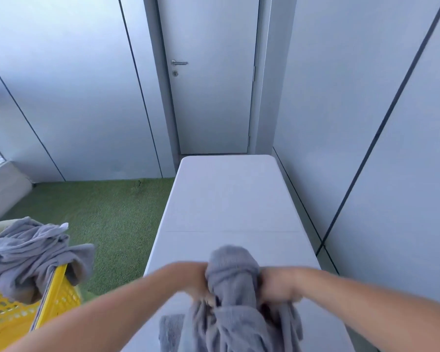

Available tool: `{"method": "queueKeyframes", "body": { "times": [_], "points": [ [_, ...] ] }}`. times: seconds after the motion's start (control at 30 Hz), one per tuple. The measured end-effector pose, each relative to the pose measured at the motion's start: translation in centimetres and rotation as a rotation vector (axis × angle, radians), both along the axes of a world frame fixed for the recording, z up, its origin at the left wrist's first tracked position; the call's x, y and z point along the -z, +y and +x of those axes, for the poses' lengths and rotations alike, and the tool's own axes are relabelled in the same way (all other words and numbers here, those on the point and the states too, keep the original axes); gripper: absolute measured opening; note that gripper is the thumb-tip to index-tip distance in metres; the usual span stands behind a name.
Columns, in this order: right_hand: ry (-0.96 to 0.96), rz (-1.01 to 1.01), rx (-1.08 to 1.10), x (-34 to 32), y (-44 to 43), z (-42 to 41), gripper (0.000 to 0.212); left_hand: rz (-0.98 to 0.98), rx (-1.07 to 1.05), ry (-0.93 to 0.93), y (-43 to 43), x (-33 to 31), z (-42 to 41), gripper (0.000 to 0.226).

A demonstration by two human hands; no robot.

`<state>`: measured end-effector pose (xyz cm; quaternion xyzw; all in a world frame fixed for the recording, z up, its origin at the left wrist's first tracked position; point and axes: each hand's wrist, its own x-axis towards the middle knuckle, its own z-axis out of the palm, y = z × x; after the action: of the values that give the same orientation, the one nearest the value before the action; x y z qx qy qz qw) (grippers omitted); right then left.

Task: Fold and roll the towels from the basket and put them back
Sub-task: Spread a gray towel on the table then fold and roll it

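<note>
A crumpled grey towel [233,295] hangs bunched above the near end of the white table [229,199]. My left hand [197,282] grips its left side and my right hand [280,284] grips its right side, both blurred. The towel's lower part drapes down over the table's near edge. At the left, a yellow plastic basket [18,313] holds a heap of grey towels [33,252] that spill over its rim.
The long white table runs away from me to a closed grey door [211,80]. A grey panelled wall [366,123] stands close along the table's right side. Green artificial grass [99,219] covers the floor on the left, by the basket.
</note>
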<state>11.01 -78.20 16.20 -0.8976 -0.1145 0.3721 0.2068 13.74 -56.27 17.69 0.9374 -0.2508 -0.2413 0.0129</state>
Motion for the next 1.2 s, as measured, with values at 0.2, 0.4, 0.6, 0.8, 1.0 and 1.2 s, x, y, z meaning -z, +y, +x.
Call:
{"method": "queueKeyframes", "body": {
  "times": [0.2, 0.4, 0.6, 0.8, 1.0, 1.2],
  "points": [
    [-1.055, -0.349, 0.312, -21.6, -8.7, 19.4, 0.02, 0.067, -0.476, -0.874, 5.1, -22.5, 16.0, 0.06],
    [-1.288, -0.403, 0.449, -23.1, -15.5, 20.8, 0.03, 0.113, -0.523, -1.047, 14.1, -23.8, 15.4, 0.015],
    [-1.209, -0.445, 0.493, -16.9, -15.7, 19.6, 0.031, 0.187, -0.494, -1.011, 18.5, -17.2, 14.5, 0.017],
    [-1.037, -0.449, 0.519, -5.6, -15.9, 13.2, 0.033, 0.124, -0.447, -0.822, 21.4, -4.2, 8.8, 0.017],
    [-0.828, -0.479, 0.496, 4.8, -16.9, 2.9, 0.059, 0.003, -0.396, -0.595, 22.0, 7.7, 0.8, 0.029],
    [-0.838, -0.498, 0.531, 8.4, -18.4, -5.5, 0.062, -0.069, -0.345, -0.51, 22.7, 11.5, -6.3, 0.032]
  ]
}}
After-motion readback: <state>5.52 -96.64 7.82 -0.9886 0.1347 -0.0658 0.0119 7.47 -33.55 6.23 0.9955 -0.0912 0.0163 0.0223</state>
